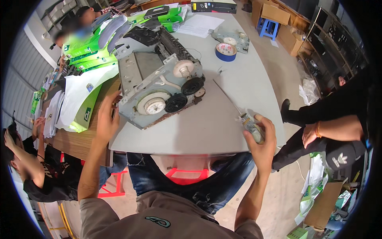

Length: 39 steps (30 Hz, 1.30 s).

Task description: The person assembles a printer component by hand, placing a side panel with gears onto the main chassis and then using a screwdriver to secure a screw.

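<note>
A stripped grey printer mechanism (157, 81) with white and black gears on its near side lies on a grey table (223, 127). My left hand (106, 119) rests open against the mechanism's left corner at the table edge. My right hand (263, 139) grips the clear handle of a long thin screwdriver (238, 110). Its shaft points up and left over the table, ending short of the mechanism.
A blue tape roll (225, 51) and a grey metal plate (232, 38) lie farther back, with white sheets (200, 24). Green and white boxes (89, 49) pile at the left. People sit at the left (28, 167) and right (330, 127). A red stool (187, 175) stands under the table.
</note>
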### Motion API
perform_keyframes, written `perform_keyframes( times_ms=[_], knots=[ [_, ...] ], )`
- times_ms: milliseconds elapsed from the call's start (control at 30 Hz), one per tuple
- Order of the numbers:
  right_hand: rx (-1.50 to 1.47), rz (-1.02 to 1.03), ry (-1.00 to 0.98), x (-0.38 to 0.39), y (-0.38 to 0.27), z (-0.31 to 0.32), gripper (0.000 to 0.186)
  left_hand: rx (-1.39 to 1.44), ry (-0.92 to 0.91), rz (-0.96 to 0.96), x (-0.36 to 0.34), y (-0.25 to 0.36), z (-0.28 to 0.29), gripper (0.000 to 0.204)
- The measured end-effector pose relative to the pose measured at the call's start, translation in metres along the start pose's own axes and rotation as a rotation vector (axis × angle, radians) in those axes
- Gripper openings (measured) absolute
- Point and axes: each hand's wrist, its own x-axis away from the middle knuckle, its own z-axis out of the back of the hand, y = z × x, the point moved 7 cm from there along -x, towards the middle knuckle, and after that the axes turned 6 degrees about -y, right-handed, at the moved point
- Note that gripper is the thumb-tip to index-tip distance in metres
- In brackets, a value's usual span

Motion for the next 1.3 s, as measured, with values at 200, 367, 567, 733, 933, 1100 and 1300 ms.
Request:
perform_keyframes(
  times_ms=[200,367,567,733,933,1100,1300],
  knots=[
    [-0.307,-0.080,0.015,0.005,0.012,0.000,0.041,0.116,0.058,0.079,0.015,-0.023,-0.024,0.042],
    [-0.328,-0.096,0.077,0.007,0.020,0.000,0.036,0.038,0.008,-0.002,0.022,-0.020,-0.032,0.046],
    [-0.445,-0.255,-0.007,-0.001,0.024,0.003,0.029,0.047,-0.055,0.003,0.019,-0.023,-0.040,0.042],
    [-0.391,-0.252,-0.099,-0.037,0.024,0.011,0.024,0.030,-0.077,0.047,0.022,-0.035,-0.043,0.040],
    [-0.105,-0.045,-0.313,-0.105,0.015,-0.020,0.027,0.112,-0.096,0.155,0.014,-0.032,-0.036,0.033],
    [-0.026,0.038,-0.316,-0.194,0.040,-0.065,0.029,0.088,-0.077,0.134,0.012,-0.031,-0.038,0.034],
    [0.148,0.424,-0.259,-0.273,0.036,-0.116,0.026,0.055,-0.113,0.144,0.013,-0.041,-0.046,0.040]
  ],
)
